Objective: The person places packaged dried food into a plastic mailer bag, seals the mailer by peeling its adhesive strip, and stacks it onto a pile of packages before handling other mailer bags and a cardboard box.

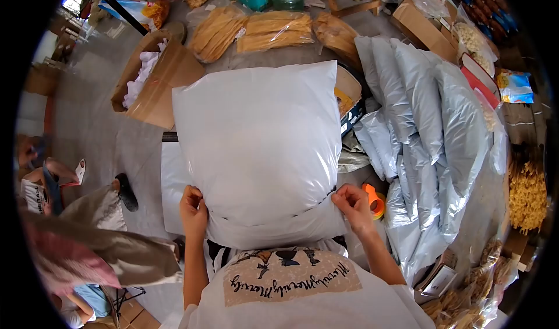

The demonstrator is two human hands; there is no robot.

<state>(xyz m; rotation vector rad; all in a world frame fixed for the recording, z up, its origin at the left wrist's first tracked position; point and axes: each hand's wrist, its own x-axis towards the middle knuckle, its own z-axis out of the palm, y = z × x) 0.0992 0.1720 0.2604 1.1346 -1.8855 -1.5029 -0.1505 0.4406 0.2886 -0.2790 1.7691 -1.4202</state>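
Note:
A large, full white plastic bag (pixel 262 137) lies in front of my body, with a dark dashed line across its lower part. At the bag's lower left edge is my left hand (pixel 193 205), its fingers closed in a pinch on the plastic. My right hand (pixel 351 205) pinches the opposite edge at the lower right, where the dark line ends. Just right of that hand sits an orange tape roll (pixel 374 201). Flat white plastic (pixel 173 183) shows beneath the bag on the left.
Filled grey bags (pixel 431 113) are piled on the right. A cardboard box (pixel 169 78) with white paper stands at the upper left. Clear packs of yellowish sticks (pixel 273 31) lie beyond the bag. Someone's legs (pixel 110 241) are at the left, and another person (pixel 49 183) is farther off.

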